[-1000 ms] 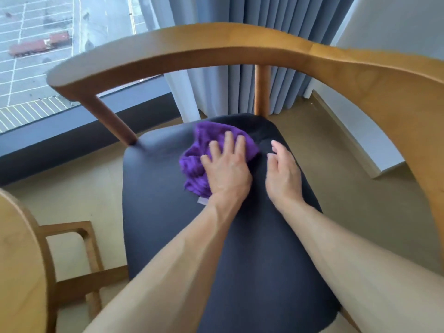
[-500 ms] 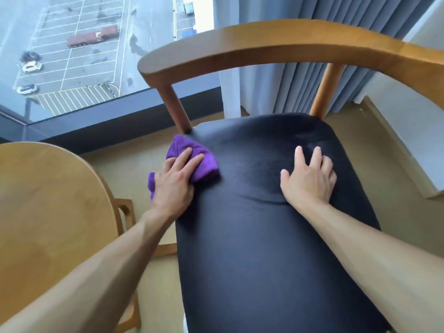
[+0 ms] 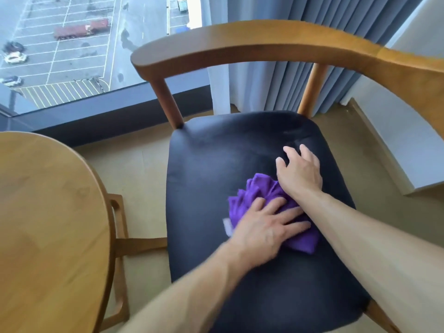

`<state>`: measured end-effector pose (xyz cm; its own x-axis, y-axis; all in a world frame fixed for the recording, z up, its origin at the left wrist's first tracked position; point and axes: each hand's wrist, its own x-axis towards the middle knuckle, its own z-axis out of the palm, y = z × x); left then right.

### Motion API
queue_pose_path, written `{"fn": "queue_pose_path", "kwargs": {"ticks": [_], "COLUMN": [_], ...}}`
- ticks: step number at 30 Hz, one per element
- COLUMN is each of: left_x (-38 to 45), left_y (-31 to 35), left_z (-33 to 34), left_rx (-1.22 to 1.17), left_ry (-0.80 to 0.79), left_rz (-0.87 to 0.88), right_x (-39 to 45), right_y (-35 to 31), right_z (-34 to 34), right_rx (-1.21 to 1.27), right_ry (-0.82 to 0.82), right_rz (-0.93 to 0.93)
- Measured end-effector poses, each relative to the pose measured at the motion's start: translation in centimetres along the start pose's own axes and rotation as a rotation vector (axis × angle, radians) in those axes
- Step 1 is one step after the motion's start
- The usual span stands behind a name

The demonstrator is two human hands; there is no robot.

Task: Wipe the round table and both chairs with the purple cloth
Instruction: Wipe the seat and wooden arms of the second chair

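Swept back from the seat's far-left corner to its middle: purple cloth (image 3: 269,203), now under the left hand (image 3: 262,233) and close against the right wrist. Left fingers (image 3: 292,213) flat and spread over the cloth, pressing rather than pinching; grip apart. Right hand (image 3: 300,174) resting on the black seat cushion (image 3: 211,164) just beyond the cloth, fingers loosely bent, holding nothing; grip apart, apparently steadying the chair. Slight motion blur on the left hand and forearm.

Cloth: bunched, folded on itself, soft and limp by the look of its creases; judged light, with no stiffness to carry a push. Small pale tag (image 3: 227,227) showing at its near-left edge. Best control likely from a flat palm over the thickest part of the bundle, with the fingertips trapping the leading edge so that the folds do not roll under. Seat surface smooth and faintly glossy, so easy sliding likely, and a chance of the cloth slipping out from under a light press.

Wooden armrest and back rail (image 3: 240,42) arching round the seat. Round tabletop (image 3: 48,224) at left, well apart from the cloth. Second chair's frame (image 3: 117,212) partly visible below the tabletop edge. Curtain (image 3: 264,80) and window (image 3: 60,44) behind.
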<state>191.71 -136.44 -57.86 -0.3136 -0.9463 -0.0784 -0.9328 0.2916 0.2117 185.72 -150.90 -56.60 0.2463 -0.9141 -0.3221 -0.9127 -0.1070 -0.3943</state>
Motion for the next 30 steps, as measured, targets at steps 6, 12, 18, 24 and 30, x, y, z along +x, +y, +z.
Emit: {"fn": "queue_pose_path", "kwargs": {"ticks": [6, 12, 18, 24, 30], "left_x": [-9.3, -6.7, -2.9, -7.8, -9.3], "left_y": [-13.0, -9.6, 4.0, -6.2, -15.1], "left_z": [-1.5, -2.4, -0.2, -0.9, -2.7], "left_rx": [0.145, -0.243, -0.188, 0.154, 0.016], "left_ry": [0.154, 0.347, 0.179, 0.008, 0.242], "left_rz": [-0.328, -1.258, -0.621, -0.058, -0.738], "right_x": [-4.2, -6.5, -6.1, -6.1, -6.4], "right_y": [1.3, 1.5, 1.7, 2.0, 2.1], "right_z": [2.7, 3.4, 2.5, 1.1, 1.9], "right_rx": [-0.175, -0.169, -0.025, -0.079, -0.122], "right_ry": [0.013, -0.025, -0.009, -0.08, -0.05], "right_rz": [-0.178, -0.215, -0.208, -0.218, -0.222]}}
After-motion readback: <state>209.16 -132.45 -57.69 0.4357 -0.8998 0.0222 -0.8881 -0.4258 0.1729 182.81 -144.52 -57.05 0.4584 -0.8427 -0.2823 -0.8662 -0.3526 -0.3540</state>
